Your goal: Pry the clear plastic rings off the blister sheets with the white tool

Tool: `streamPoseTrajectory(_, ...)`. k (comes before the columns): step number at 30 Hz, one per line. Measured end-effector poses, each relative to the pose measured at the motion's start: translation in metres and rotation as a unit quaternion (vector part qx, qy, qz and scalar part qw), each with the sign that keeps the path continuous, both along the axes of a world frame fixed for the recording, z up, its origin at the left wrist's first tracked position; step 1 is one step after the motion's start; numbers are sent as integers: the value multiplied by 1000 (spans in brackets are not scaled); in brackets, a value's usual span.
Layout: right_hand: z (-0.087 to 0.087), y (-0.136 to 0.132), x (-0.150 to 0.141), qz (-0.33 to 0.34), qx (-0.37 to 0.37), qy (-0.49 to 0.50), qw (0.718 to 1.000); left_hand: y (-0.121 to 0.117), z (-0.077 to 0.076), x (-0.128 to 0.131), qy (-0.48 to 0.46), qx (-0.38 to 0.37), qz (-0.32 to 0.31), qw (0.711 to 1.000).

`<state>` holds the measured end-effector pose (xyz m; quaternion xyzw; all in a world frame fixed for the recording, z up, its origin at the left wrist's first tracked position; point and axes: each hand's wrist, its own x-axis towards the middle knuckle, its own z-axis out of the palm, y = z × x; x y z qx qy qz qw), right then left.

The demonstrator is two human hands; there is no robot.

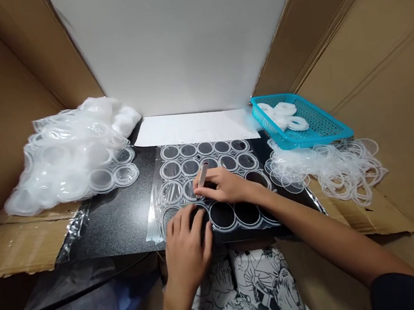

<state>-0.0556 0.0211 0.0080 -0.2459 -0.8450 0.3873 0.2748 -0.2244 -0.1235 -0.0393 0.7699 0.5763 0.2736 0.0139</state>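
Note:
A clear plastic sheet of ring shapes (172,170) in rows lies flat on the dark table, its left edge curling slightly. My right hand (220,184) is closed, pen-like, around a slim, pale, flat tool (203,175) that looks like a craft knife. It leans over a ring in the middle of the sheet; its lower tip is too small to make out. My left hand (186,239) rests on the sheet's near left part, fingers spread and holding nothing. Under the near-right rings the round openings look plain black.
A heap of clear ring sheets (69,156) is piled at the left. On the right, a blue basket (320,126) holds several bundles of white rings (298,123), with loose ring scraps (335,169) before it. White paper (194,126) lies behind; cardboard walls (363,46) enclose the sides.

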Motion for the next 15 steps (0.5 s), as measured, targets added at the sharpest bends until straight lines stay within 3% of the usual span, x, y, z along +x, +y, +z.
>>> streamPoseTrajectory(3,-4,1,7,18,-14,-41,999,2,-1,-2,4,4,-2,1000)
streamPoseTrajectory(9,-18,1,13,-83,-72,-39,993,3,3,-1,21,-12,7,1000)
streamPoseTrajectory(15,-23,0,11,-85,-88,-32,992,3,2,1,31,-29,15,999)
